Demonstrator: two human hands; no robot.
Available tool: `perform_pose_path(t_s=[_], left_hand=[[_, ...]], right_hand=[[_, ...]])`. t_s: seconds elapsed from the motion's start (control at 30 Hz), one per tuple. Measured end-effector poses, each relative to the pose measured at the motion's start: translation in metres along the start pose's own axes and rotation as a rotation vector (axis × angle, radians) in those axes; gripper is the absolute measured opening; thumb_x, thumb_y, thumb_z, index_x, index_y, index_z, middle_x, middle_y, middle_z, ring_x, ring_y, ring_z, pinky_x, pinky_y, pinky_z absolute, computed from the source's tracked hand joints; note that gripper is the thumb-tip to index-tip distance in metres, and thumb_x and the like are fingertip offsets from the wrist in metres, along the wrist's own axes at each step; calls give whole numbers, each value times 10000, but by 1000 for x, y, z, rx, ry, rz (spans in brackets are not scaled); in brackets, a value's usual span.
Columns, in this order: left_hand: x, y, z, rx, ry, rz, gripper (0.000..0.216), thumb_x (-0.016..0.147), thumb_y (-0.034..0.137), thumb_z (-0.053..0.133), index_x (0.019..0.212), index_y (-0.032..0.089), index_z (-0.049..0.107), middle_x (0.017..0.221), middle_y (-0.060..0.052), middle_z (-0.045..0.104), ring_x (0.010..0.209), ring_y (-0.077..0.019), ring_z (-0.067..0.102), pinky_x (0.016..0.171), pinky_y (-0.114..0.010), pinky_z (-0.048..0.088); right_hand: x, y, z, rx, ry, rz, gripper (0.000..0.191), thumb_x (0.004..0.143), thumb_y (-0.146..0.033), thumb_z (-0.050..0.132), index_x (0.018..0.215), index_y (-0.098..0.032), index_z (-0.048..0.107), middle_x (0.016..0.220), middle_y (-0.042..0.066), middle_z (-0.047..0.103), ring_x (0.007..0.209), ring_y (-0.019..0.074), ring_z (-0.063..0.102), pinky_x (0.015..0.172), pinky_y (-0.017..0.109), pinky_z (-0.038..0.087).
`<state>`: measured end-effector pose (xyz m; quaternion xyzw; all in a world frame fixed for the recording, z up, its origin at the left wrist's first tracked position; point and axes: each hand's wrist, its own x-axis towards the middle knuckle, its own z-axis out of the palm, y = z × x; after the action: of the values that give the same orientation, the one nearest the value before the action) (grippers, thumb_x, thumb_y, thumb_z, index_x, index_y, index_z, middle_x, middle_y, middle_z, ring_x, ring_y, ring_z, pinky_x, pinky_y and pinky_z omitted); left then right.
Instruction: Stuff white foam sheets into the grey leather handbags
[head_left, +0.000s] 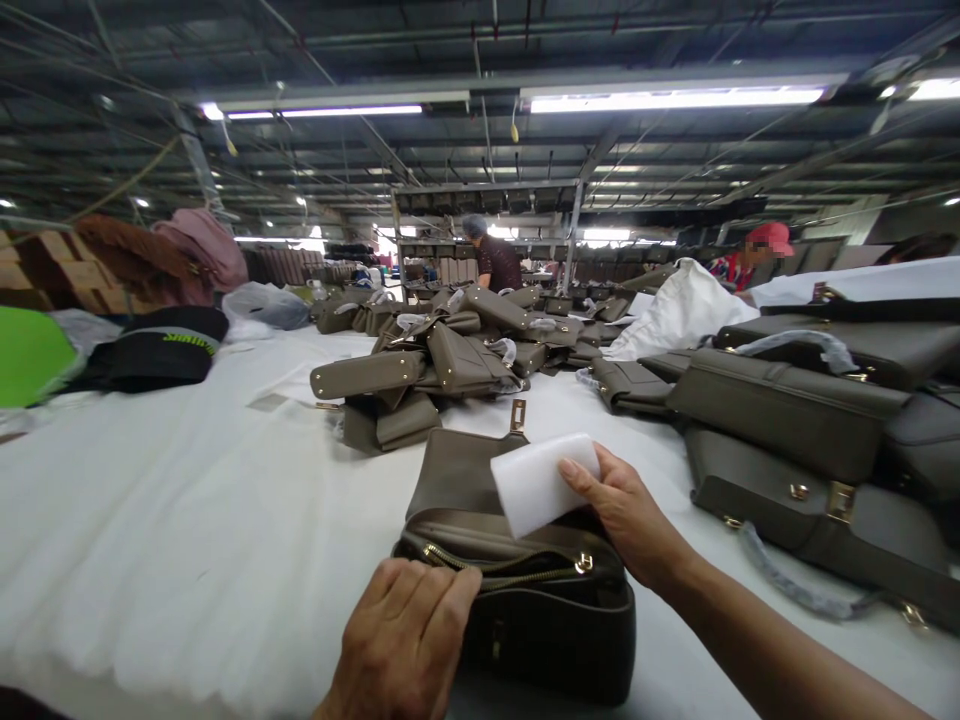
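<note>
The bag [555, 635] sits on the worktop [187, 530] in front of the person, its long axis running left to right, the right end angled slightly nearer. Its flap [457, 475] is laid back, the clasp [518, 415] pointing away. The zip [525, 578] gapes lengthwise. The right hand [626, 510] pinches a white pad [536, 485] over the bag, the pad's long axis rising rightward. The left hand [409, 630] has its fingers bent together at the zip's near edge; its thumb is hidden, so I cannot tell whether it pinches.
</note>
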<state>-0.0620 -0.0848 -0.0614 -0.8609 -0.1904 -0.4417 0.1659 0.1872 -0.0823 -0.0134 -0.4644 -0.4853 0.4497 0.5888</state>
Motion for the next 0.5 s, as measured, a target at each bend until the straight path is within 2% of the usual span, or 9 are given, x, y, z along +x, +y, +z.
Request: perform_pose_path(t_s=[0.07,0.23,0.43,0.5], left_hand=[[1,1,-1,37,-55,-46,275,833,54,473,1057,143,605,838,-71,615,796,-206,547,726,-361,387],[7,4,2,76,-180,-124,151,782,99,457,783,200,569,801,-55,567,753,-223,476,688,-382,365],[16,1,-4,-14,-346,-149,121,718,108,547,729,224,517,754,-11,607,767,-222,484,670,-370,363],[17,1,-6,-33,-347,-150,128,714,116,560,757,233,530,792,1,648,781,-227,495,671,-370,374]], right_hand=[[-1,0,0,-23,9,-22,389,822,-507,663,982,-165,568,830,19,606,709,149,535,637,258,456],[-2,-6,-2,101,37,-32,409,813,-495,681,1036,-168,575,837,31,629,666,151,545,570,257,480],[-6,-25,-3,211,63,-56,438,760,-510,732,981,-149,623,792,31,607,592,119,506,466,217,481],[-9,-28,-3,219,56,-42,431,760,-506,735,968,-146,624,784,30,602,588,116,506,465,217,492]])
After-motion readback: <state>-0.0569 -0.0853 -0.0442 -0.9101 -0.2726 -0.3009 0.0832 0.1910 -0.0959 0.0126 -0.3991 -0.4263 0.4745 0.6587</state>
